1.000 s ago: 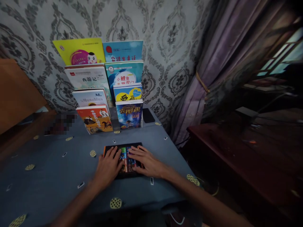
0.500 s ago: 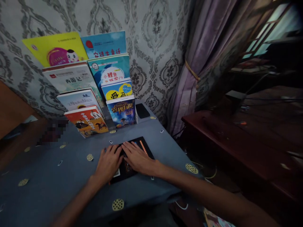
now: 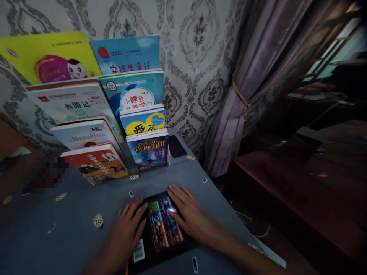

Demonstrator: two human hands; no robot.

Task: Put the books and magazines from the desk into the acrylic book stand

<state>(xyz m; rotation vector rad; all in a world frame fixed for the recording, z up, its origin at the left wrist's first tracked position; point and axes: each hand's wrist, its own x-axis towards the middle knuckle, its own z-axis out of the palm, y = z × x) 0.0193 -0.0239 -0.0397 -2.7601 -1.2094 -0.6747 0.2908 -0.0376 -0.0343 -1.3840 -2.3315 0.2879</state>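
A dark book [image 3: 165, 225] with colourful pictures and a white barcode label lies flat on the blue-grey tablecloth. On its left edge rests my left hand [image 3: 130, 223], fingers extended and slightly apart. My right hand [image 3: 189, 214] lies over the book's right side, fingers stretched toward its far edge and thumb apart over the pictures. Neither hand is wrapped round anything. Behind the book, a red-orange book [image 3: 96, 164] and a dark blue book [image 3: 148, 151] stand upright at the front of two stepped rows.
More books stand behind, including a yellow one [image 3: 51, 57] and a light blue one [image 3: 129, 53], near the patterned wall. A black phone-like object [image 3: 177, 146] lies right of the rows. Beyond the table [image 3: 71, 244] are a purple curtain [image 3: 229, 114] and a dark red surface [image 3: 286, 191].
The view has moved closer to the table. My hands have moved apart toward the book's two sides, uncovering the colourful pictures in its middle.
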